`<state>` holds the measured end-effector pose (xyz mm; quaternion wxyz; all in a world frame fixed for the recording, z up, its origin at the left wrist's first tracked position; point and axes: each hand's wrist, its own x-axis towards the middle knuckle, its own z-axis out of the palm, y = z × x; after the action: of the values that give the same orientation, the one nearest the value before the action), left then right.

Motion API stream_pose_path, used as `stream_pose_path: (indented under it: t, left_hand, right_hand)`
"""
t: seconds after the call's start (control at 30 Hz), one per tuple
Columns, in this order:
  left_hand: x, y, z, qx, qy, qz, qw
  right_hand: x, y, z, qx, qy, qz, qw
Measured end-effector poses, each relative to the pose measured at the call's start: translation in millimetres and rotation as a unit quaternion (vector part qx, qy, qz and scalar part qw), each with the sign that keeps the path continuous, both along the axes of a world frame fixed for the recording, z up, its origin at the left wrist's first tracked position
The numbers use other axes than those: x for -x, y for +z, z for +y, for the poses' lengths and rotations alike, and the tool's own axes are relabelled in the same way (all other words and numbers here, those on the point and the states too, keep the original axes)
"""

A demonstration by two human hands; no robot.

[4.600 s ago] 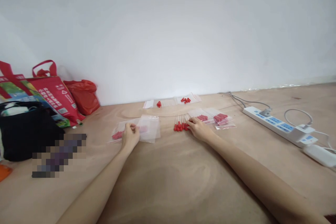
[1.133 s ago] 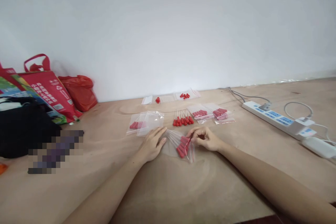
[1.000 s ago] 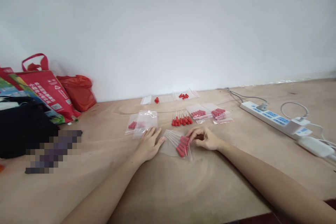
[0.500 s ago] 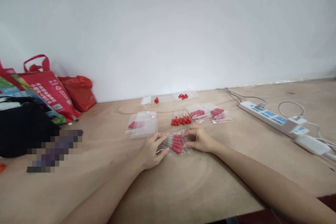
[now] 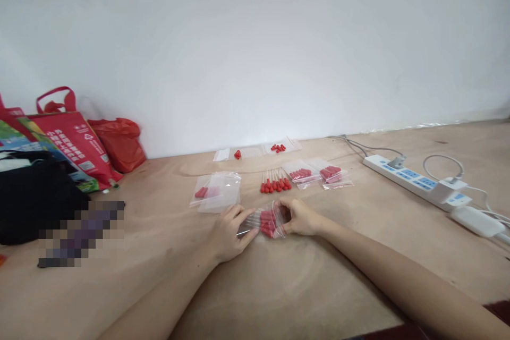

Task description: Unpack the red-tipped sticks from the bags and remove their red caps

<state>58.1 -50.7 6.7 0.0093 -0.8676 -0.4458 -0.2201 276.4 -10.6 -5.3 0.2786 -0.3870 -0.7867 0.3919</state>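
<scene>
A clear zip bag (image 5: 282, 229) lies between my hands, holding several droppers (image 5: 268, 222) with red bulbs and thin clear stems. My left hand (image 5: 233, 231) grips its stem end, thumb and fingers on either side. At the bulb end, my right hand (image 5: 297, 217) pinches the bag's edge between curled fingers and thumb. Just beyond, a row of loose droppers (image 5: 275, 185) lies with the red bulbs toward me. Left of them are flat clear bags (image 5: 223, 191), one with red pieces inside. To the right lie filled bags of droppers (image 5: 302, 174) and more filled bags (image 5: 330, 172).
Near the wall lie bags with red bulbs (image 5: 278, 147) and clear stems (image 5: 251, 153). A white power strip (image 5: 416, 178) with plugs and cables is on the right. At left stand a red carrier bag (image 5: 79, 143), a red plastic bag (image 5: 121, 143) and a black bag (image 5: 40, 199).
My right fingers have curled in closer around the bag's edge, and its bulb end has lifted and bunched slightly. My left hand has hardly moved. The view has shifted a little.
</scene>
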Motion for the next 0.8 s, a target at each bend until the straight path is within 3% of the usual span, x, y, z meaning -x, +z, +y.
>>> stream_pose_path:
  t: [0.1,0.33,0.43,0.63,0.8]
  left_hand:
    - [1.6,-0.3,0.5,-0.007,-0.006,0.001,1.0]
    - [2.8,1.9,2.3,-0.004,0.0,0.0,1.0]
    - [2.9,1.6,3.1,-0.008,-0.004,0.005,1.0]
    - [3.9,0.7,4.0,-0.014,-0.011,-0.009,1.0]
    - [4.5,3.8,3.4,0.021,-0.013,-0.02,0.999]
  right_hand:
    - [2.4,-3.3,-0.2,0.076,0.02,0.054,0.995]
    - [-1.1,-0.7,4.1,0.165,0.076,0.1,0.978]
    - [-5.1,-1.0,6.1,0.13,0.095,0.096,0.982]
    - [-2.7,-2.4,3.2,-0.001,0.065,0.044,0.997]
    - [-2.3,2.8,3.1,-0.016,0.125,0.033,0.991]
